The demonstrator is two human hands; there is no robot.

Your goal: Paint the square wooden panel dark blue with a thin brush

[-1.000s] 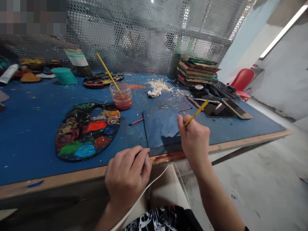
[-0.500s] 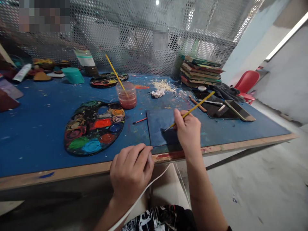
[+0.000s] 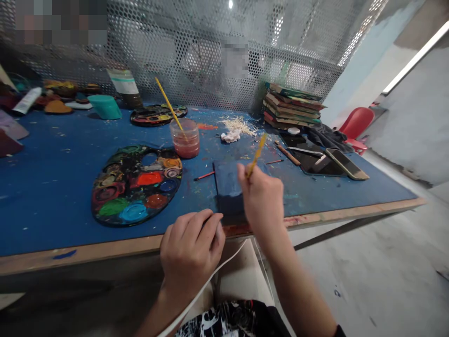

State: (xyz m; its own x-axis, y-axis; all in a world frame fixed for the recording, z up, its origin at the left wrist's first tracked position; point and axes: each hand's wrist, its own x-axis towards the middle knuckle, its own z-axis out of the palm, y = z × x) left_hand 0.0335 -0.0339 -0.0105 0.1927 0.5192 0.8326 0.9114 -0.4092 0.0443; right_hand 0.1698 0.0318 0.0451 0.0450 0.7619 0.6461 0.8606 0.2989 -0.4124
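Two hands in play: right hand is pinching a yellow brush over the blue panel, handle slanting up and away from the table edge. Left hand sits loosely curled at the panel's near-left corner, fingertips on the edge. Paint palette lies left of the panel, closer to the left hand

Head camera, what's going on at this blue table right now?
A person is painting. The right hand holds a yellow paintbrush over a small blue panel near the table's front edge. The left hand rests at that edge beside the panel. A paint palette and a cup of reddish water sit to the left.
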